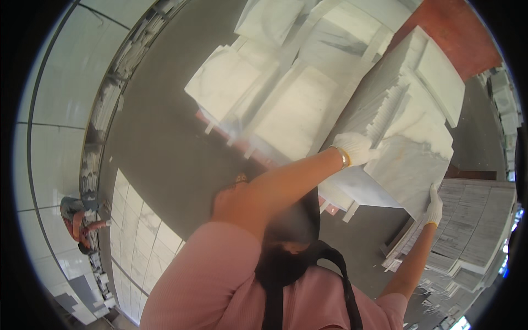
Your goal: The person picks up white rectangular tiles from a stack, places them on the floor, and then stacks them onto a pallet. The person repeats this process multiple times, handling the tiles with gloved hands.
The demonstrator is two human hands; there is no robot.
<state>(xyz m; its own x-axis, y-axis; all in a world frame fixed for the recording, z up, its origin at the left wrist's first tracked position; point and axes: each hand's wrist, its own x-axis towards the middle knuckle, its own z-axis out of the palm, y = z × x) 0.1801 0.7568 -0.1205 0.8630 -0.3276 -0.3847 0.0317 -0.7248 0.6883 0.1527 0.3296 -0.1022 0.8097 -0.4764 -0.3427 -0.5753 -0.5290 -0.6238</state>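
Observation:
My left hand (355,147), in a white knit glove, has its fingers around the left edge of a white marble slab (411,168) with grey and tan veining. My right hand (434,206), gloved the same way, holds the slab's lower right edge, with part of its fingers hidden. The slab is tilted in front of a row of marble slabs (371,104) standing on edge and packed close together. A metal band (344,158) circles my left wrist.
Pallets with stacked white marble slabs (297,104) stand ahead to the left. Grey striped slabs (467,220) are piled at the right. White tiles (143,231) lie on the floor at left, near another person (80,223) bending down. A red surface (454,36) lies beyond.

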